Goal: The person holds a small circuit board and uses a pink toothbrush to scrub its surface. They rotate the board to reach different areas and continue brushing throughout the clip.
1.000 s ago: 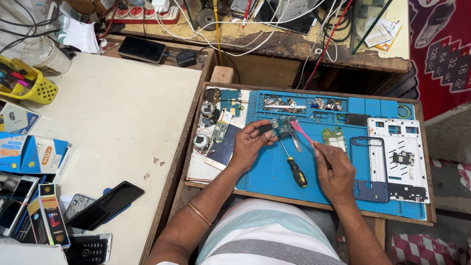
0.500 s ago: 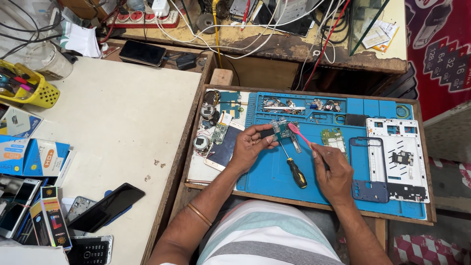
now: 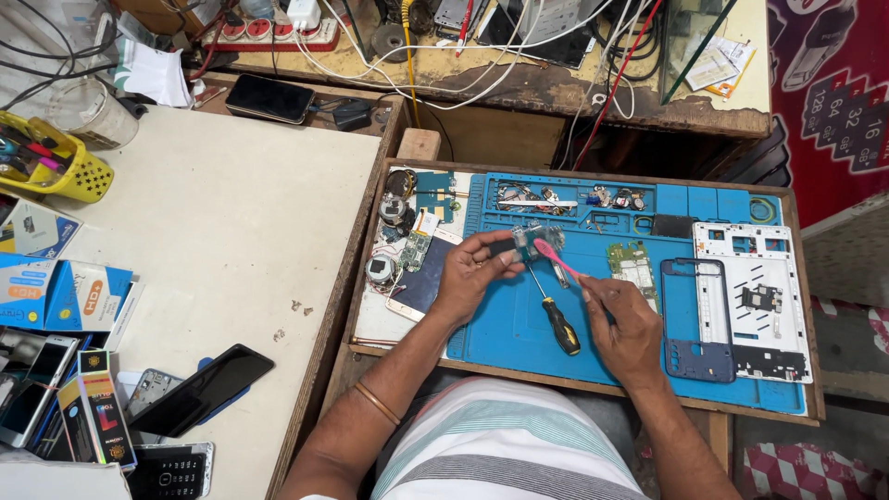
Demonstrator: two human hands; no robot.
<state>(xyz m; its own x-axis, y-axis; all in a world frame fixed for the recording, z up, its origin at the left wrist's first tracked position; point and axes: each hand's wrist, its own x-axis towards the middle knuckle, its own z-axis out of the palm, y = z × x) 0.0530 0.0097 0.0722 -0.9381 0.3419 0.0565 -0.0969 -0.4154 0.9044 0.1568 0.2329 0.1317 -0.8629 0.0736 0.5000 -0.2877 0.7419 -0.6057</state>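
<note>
My left hand (image 3: 474,274) pinches a small green circuit board (image 3: 534,238) over the blue work mat (image 3: 519,329). My right hand (image 3: 628,324) grips a pink toothbrush (image 3: 556,259), its head resting against the board. A screwdriver with a black and yellow handle (image 3: 558,323) lies on the mat between my hands. A second green circuit board (image 3: 632,264) sits just right of the brush.
A dark blue phone frame (image 3: 693,319) and a white phone chassis (image 3: 752,301) lie at the mat's right. Small parts fill the mat's top trays (image 3: 574,197). On the white table (image 3: 213,241) lie a black phone (image 3: 202,391), boxes (image 3: 79,294) and a yellow basket (image 3: 57,157).
My hands have stayed almost still over the board; the brush head has shifted slightly along it. The view has tilted a little.
</note>
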